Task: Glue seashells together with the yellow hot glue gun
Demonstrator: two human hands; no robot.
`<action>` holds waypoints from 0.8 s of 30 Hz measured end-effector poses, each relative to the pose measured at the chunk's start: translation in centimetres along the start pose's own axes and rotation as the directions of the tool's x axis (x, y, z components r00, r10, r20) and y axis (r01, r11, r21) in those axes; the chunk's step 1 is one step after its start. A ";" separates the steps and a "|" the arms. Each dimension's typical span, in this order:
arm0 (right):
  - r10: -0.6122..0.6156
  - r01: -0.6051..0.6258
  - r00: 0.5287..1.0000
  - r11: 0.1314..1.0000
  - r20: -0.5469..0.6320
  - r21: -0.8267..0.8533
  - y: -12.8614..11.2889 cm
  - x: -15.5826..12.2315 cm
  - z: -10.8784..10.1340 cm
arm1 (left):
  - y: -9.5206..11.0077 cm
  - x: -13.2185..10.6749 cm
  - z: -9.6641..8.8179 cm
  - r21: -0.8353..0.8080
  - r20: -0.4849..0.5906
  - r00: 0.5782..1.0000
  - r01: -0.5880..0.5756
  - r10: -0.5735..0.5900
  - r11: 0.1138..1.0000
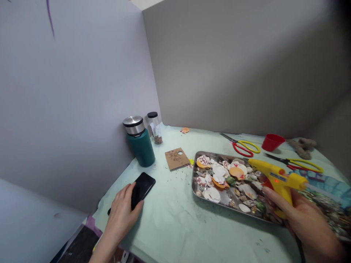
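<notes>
Glue gun [278, 179], yellow, 1: gripped in the fingers of the right hand [304, 215], over the metal tray [233, 209] of shells [248, 190].
Phone [143, 185], black, 1: left hand [123, 208] closed about its near end, on the counter [175, 226].
Scissors [236, 141], 2 pairs: beyond.
Step, judged: gun held ready; next move calls for a nozzle kept clear of shells.

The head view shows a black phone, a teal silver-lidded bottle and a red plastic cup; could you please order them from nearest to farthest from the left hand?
1. Black phone: partly covered by the left hand.
2. Teal bottle: beyond the phone.
3. Red cup: far right.
</notes>
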State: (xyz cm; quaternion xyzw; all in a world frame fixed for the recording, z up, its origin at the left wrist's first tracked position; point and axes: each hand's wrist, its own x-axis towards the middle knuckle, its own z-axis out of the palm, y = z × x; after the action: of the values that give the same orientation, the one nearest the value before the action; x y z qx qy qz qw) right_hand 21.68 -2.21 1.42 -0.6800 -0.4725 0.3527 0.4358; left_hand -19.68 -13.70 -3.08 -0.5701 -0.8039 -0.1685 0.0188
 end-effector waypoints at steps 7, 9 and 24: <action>0.049 -0.054 0.998 0.993 -0.046 -0.110 -1.1 -0.4 -0.1 | 2.7 1.1 -0.8 0.097 0.070 0.995 0.061 -0.068 0.993; 0.053 -0.057 0.998 0.992 -0.042 -0.116 -1.4 -0.5 -0.1 | 3.1 1.2 -1.0 0.096 0.071 0.993 0.090 -0.097 0.991; 0.000 -0.001 1.000 0.997 -0.010 -0.073 1.1 0.0 -0.4 | 11.1 0.2 -1.3 -0.424 -0.205 0.953 -0.293 0.224 0.857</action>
State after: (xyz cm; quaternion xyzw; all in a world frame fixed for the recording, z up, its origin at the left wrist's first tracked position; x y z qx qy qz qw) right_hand 22.36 -2.50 0.57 -0.6974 -0.4827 0.3319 0.4129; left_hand -9.75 -10.62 0.94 -0.6478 -0.6552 -0.3874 -0.0315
